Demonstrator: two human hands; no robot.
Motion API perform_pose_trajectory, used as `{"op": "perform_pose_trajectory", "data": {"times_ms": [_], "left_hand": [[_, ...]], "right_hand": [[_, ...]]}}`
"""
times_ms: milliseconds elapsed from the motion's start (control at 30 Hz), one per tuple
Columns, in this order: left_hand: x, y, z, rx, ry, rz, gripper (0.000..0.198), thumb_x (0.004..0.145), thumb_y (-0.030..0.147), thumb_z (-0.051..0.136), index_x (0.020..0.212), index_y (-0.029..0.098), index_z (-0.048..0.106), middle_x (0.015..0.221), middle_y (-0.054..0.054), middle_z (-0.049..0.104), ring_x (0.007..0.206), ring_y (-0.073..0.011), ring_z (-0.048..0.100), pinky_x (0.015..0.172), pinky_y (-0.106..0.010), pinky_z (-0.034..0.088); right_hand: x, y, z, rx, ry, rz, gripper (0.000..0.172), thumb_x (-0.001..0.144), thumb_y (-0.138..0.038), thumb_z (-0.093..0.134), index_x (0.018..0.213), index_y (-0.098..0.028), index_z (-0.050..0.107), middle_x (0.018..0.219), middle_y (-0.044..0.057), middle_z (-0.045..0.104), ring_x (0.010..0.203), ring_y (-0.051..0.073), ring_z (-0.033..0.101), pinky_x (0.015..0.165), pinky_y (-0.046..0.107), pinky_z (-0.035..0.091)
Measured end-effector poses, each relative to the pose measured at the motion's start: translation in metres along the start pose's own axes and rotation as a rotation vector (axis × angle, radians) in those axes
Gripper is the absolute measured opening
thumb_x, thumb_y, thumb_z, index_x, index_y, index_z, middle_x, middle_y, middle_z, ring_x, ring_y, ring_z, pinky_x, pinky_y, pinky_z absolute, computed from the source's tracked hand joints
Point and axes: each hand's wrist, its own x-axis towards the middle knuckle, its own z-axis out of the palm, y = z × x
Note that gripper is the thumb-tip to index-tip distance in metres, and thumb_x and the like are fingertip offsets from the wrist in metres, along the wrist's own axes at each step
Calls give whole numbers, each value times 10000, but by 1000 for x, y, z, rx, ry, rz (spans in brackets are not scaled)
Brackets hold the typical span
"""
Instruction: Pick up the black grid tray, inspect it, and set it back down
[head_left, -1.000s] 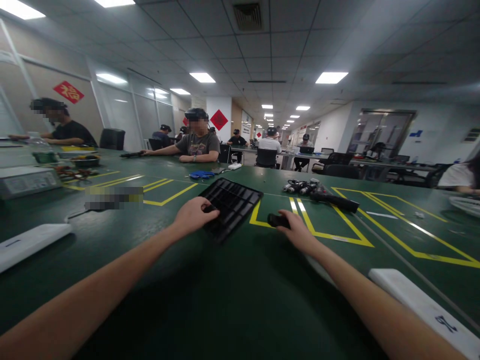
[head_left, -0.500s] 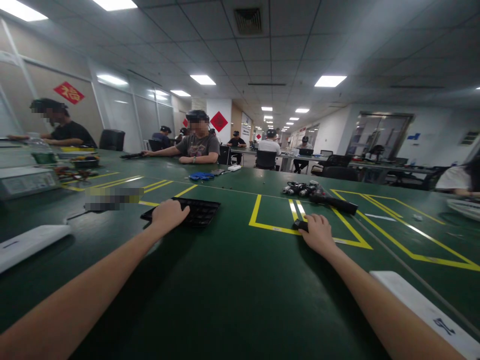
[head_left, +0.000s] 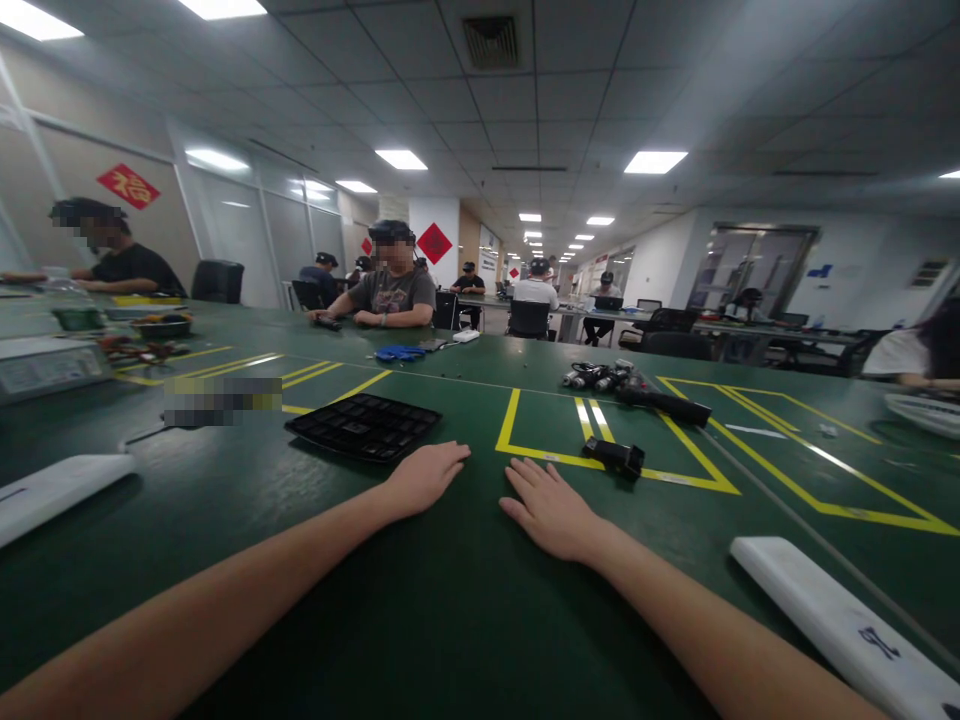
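Observation:
My left hand lies low over the green table, fingers stretched out and holding nothing. Just beyond it, to the left, a flat black plastic panel with a ribbed grid rests on the table. Palm down with fingers spread, my right hand is near the front yellow tape line, also holding nothing. To its right a short black cylindrical part lies across that tape, apart from the hand. Farther back sits a cluster of black and silver parts, beside a long black tube.
White numbered bars lie at the left and right. Yellow tape marks areas on the table. Blue gloves lie farther back. A person in a grey shirt sits across the table. A white basket stands at far right.
My left hand has let go of the black panel and moved right. My right hand has released the black cylindrical part and moved left. The person across has drawn an arm in.

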Motion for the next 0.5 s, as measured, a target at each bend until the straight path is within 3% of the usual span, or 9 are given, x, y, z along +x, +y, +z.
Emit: {"op": "perform_pose_trajectory", "data": {"times_ms": [67, 133, 267, 367, 500], "left_hand": [[-5, 7, -6, 41, 89, 51, 457, 843, 333, 381, 1237, 112, 451, 1354, -130, 377, 1259, -229, 306, 1036, -385, 218], [-15, 23, -12, 48, 95, 136, 504, 839, 388, 391, 1278, 142, 397, 1402, -107, 296, 1298, -230, 218, 1050, -413, 178], [-37, 61, -19, -35, -235, 383, 556, 837, 477, 359, 1330, 225, 312, 1419, -62, 266, 1302, -226, 211, 1052, -422, 174], [-45, 76, -21, -95, -351, 427, 583, 838, 489, 348, 1341, 199, 294, 1413, -87, 274, 1290, -235, 242, 1053, -417, 168], [-44, 79, -20, -110, -308, 394, 490, 859, 432, 344, 1303, 223, 362, 1384, -65, 344, 1260, -219, 302, 1029, -398, 219]], "right_hand": [[2, 6, -7, -35, 30, -2, 593, 847, -544, 232, 1315, -199, 349, 1397, 86, 327, 1294, 251, 244, 1043, 473, 179], [5, 19, -17, -121, 97, 38, 579, 854, -527, 222, 1319, -203, 339, 1408, 72, 306, 1307, 245, 205, 1047, 465, 165], [1, 66, -34, -364, 255, 312, 557, 860, -476, 241, 1318, -175, 336, 1425, 87, 263, 1316, 280, 143, 1035, 507, 113], [-8, 101, -37, -414, 232, 526, 533, 849, -471, 264, 1272, -176, 399, 1370, 112, 358, 1265, 340, 247, 974, 573, 180], [-15, 119, -33, -353, 193, 581, 494, 845, -431, 287, 1184, -129, 483, 1190, 152, 522, 1092, 312, 452, 883, 443, 357]]}}
